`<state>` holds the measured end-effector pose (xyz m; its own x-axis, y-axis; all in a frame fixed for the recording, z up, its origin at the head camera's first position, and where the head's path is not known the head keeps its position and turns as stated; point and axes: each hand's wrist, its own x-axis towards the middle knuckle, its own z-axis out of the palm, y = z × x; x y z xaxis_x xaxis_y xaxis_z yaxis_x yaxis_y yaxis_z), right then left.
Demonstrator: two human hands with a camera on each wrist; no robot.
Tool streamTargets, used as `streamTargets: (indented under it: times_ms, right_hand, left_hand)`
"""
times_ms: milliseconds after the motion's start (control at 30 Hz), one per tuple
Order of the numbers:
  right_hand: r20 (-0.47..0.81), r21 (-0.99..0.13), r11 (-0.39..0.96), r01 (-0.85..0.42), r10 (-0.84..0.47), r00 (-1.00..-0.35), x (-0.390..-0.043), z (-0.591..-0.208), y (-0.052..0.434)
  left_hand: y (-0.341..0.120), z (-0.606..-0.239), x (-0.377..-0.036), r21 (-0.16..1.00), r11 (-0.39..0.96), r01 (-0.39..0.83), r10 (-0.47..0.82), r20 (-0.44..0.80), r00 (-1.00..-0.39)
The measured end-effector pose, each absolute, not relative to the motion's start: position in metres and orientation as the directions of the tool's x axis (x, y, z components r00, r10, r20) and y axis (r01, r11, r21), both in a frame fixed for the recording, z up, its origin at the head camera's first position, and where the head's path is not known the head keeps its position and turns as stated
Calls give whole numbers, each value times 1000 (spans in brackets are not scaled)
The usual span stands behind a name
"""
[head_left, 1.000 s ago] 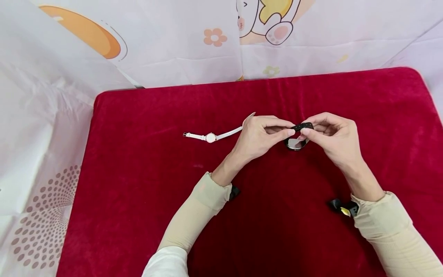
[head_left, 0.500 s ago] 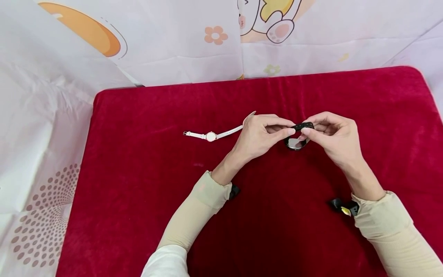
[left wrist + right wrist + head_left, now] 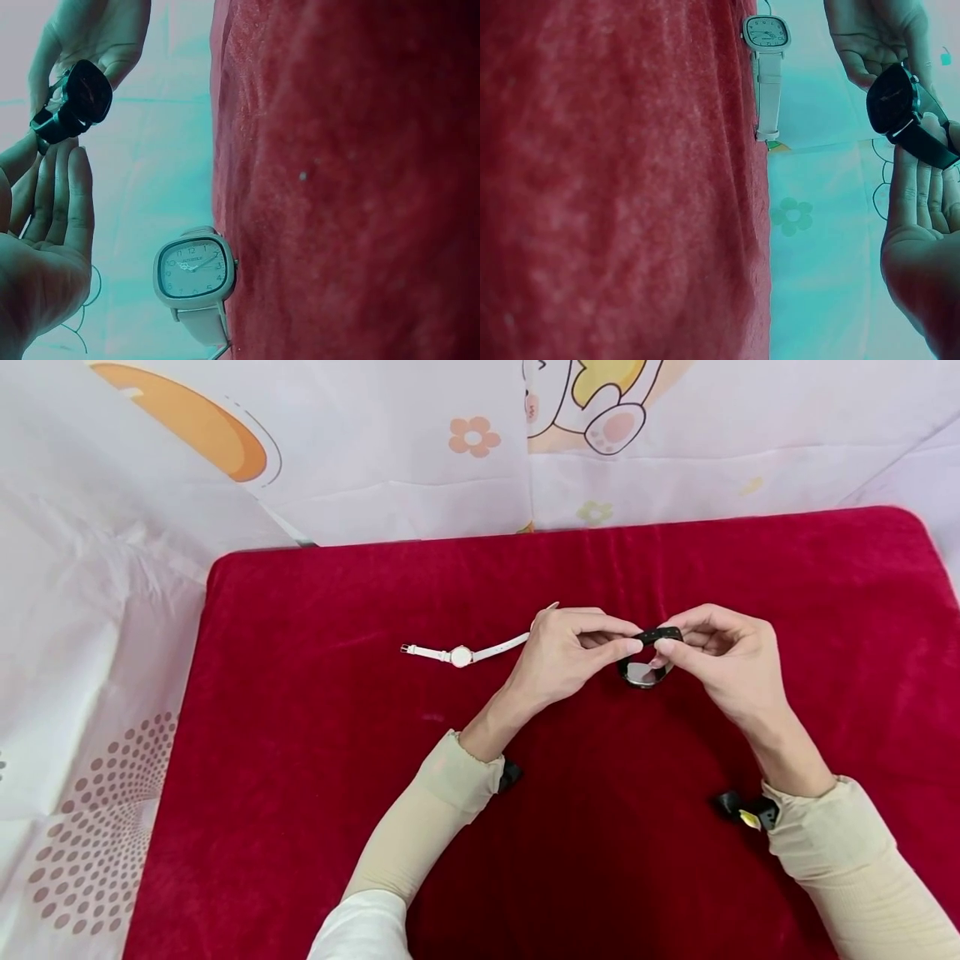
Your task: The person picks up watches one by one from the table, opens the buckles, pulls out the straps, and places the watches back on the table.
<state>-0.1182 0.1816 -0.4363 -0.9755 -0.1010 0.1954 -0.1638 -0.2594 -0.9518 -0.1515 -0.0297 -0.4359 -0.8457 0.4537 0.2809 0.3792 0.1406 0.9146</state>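
Observation:
A black wristwatch (image 3: pixel 642 674) hangs between both hands, above the red tabletop, its strap bent into a loop. My left hand (image 3: pixel 558 656) pinches one part of the strap (image 3: pixel 652 635) between thumb and fingers. The thumb and forefinger of my right hand (image 3: pixel 731 656) pinch the strap from the other side. In the left wrist view the watch's dark, rounded-square dial (image 3: pixel 90 91) faces outward. The right wrist view shows the same dial (image 3: pixel 892 99), with the strap running to the right hand's fingertips. My left hand partly covers a pale, curved edge (image 3: pixel 551 607) behind it.
A white-strapped watch (image 3: pixel 461 657) lies stretched out left of my left hand. Both wrist views show a pale watch (image 3: pixel 195 268) with a numbered, rounded-square dial. Red velvety cloth (image 3: pixel 315 760) covers the table; a patterned white curtain (image 3: pixel 390 443) hangs behind it.

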Motion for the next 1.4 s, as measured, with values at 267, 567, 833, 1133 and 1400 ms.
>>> streamTargets:
  times_ms: [267, 567, 833, 1133, 1400]
  right_hand:
    - [173, -975, -157, -159, -78, -982, -119, -436, 177]
    - [185, -975, -146, -169, -104, -977, -119, -435, 174]
    - [258, -966, -49, -255, -81, -963, -117, -424, 172]
    - [241, -903, 308, -300, -217, -946, -121, -412, 181]
    - [409, -693, 509, -511, -306, -859, -128, -426, 187]
  left_hand:
    - [-35, -435, -152, 941, 194, 278, 463, 162, -872]
    - [-37, -438, -152, 966, 102, 239, 471, 165, -867]
    - [-36, -439, -152, 959, 102, 266, 460, 191, -867]
    - [-36, -435, -154, 944, 143, 299, 451, 206, -869]
    - [-39, -434, -155, 925, 207, 318, 435, 204, -877]
